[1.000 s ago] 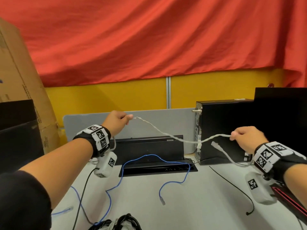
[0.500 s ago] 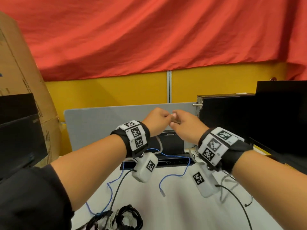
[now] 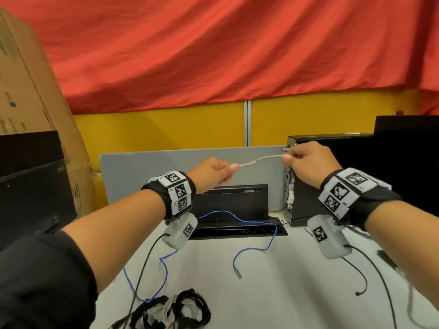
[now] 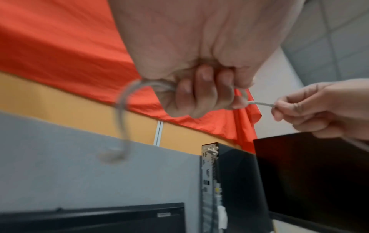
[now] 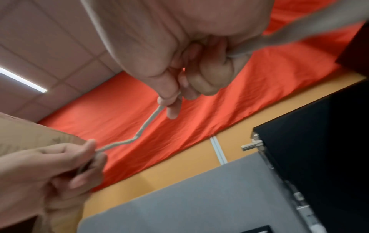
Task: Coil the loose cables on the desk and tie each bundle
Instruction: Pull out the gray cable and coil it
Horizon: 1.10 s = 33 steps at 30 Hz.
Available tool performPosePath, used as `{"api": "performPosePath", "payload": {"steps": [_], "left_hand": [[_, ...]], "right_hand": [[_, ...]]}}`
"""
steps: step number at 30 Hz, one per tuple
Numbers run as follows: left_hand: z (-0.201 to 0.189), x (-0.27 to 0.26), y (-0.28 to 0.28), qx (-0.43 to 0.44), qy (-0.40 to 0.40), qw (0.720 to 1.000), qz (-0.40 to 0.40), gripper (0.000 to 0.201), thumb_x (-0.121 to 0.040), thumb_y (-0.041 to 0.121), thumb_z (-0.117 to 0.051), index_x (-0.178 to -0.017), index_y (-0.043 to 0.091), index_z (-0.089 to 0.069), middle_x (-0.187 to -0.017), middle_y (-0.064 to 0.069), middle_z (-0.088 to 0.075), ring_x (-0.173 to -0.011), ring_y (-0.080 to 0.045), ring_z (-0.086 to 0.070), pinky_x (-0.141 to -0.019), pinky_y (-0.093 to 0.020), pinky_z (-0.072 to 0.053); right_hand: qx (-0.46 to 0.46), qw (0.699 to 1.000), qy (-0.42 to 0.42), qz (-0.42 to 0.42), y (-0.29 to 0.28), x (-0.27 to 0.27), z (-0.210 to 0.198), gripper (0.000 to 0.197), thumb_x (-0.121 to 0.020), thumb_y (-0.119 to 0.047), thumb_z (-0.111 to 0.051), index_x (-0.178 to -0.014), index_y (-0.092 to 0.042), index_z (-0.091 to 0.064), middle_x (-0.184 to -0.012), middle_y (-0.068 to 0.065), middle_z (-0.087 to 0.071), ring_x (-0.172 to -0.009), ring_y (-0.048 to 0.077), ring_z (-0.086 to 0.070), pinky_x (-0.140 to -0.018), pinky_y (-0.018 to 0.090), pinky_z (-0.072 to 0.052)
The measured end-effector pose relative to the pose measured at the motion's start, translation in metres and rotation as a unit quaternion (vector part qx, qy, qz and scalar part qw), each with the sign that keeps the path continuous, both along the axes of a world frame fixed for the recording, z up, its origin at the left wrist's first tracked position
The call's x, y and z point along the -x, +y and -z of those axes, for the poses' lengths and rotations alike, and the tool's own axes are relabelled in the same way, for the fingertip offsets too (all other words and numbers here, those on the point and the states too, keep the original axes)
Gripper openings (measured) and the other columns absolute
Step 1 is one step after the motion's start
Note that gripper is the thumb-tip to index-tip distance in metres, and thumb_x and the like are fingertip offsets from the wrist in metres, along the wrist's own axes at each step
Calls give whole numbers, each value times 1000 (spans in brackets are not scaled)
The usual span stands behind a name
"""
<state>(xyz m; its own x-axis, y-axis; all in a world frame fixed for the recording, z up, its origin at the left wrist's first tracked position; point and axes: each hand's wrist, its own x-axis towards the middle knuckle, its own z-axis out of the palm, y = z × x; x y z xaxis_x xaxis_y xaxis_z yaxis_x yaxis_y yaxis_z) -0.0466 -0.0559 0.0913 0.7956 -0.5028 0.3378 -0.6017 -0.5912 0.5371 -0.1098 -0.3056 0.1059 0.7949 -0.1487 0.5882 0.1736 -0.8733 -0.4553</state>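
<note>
Left hand (image 3: 213, 172) fisted on a loop of the white cable (image 3: 260, 160), right hand (image 3: 306, 160) pinching it just right, free span running left-right between them.

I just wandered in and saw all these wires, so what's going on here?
A person is tidying cables at a desk. Both hands are raised, the left hand and the right hand each pinching a white cable stretched between them, with a loop hanging from the left. A blue cable lies loose on the desk, and a dark tangle of cables sits at its near edge.
</note>
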Motion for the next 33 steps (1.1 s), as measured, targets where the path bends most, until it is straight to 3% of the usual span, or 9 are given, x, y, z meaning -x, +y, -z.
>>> {"api": "performPosePath", "payload": {"steps": [2, 8, 11, 15, 19, 21, 25, 29, 33], "left_hand": [[2, -4, 12, -38, -45, 998, -33, 42, -101, 38, -44, -63, 21, -51, -56, 4, -39, -53, -13, -37, -56, -26, -34], [0, -7, 26, -49, -59, 996, -45, 37, -101, 33, -45, -68, 19, -53, -58, 3, -41, -55, -12, -39, -56, -26, -35], [1, -7, 32, -42, -21, 998, -47, 36, -102, 29, -45, -69, 19, -57, -58, 3, -43, -53, -11, -39, -54, -24, -35], [4, -9, 35, 31, 118, 992, -14, 34, -102, 21, -45, -76, 12, -64, -50, 6, -42, -44, -9, -32, -45, -21, -29], [6, -7, 37, 67, 114, 990, -53, 34, -103, 18, -43, -76, 10, -62, -54, 0, -41, -43, -11, -32, -42, -21, -29], [7, -4, 37, 175, 170, 969, -32, 34, -104, 16, -40, -75, 9, -57, -50, 2, -35, -39, -9, -26, -38, -19, -22], [1, 10, 24, 366, 263, 887, 99, 32, -105, 18, -33, -80, 9, -52, -45, 9, -29, -37, -4, -21, -37, -19, -16], [-5, 23, 0, 490, 292, 807, 154, 26, -104, 13, -33, -105, -2, -55, -48, 7, -37, -37, -2, -28, -39, -17, -23], [-5, 30, -14, 514, 264, 801, 160, 24, -101, -5, -32, -118, -9, -47, -78, -7, -67, -47, -6, -46, -47, -18, -40]], "right_hand": [[-3, 1000, 2, 16, -15, 0, 0, 26, -93, -32, -57, -74, -19, -70, -66, 1, -62, -63, 16, -56, -54, 24, -37], [-4, 999, -1, 35, -29, -6, 9, 29, -95, -32, -54, -73, -20, -68, -60, 0, -58, -58, 16, -54, -51, 24, -33], [3, 999, 14, 32, -36, -6, 12, 29, -95, -33, -54, -70, -24, -67, -59, -2, -57, -58, 15, -53, -51, 25, -33], [10, 999, 33, 21, -39, -4, 16, 30, -96, -31, -53, -70, -26, -66, -60, -2, -56, -57, 15, -52, -50, 26, -32], [40, 995, 85, -13, -35, 1, 17, 31, -97, -32, -53, -71, -25, -69, -56, -6, -54, -53, 10, -50, -49, 23, -30], [51, 993, 110, -16, -30, 3, 21, 32, -97, -31, -51, -72, -24, -69, -58, -7, -55, -53, 9, -49, -49, 22, -31], [93, 974, 206, 0, -18, 3, 40, 30, -99, -30, -47, -79, -21, -67, -69, -1, -60, -60, 12, -53, -55, 23, -41], [178, 940, 291, -31, 16, 7, 61, 29, -100, -26, -42, -79, -18, -60, -78, 2, -60, -71, 17, -57, -74, 30, -53], [189, 920, 322, -122, 48, 13, 71, 29, -98, -12, -39, -72, -13, -51, -84, 9, -55, -77, 21, -50, -81, 34, -48]]}}
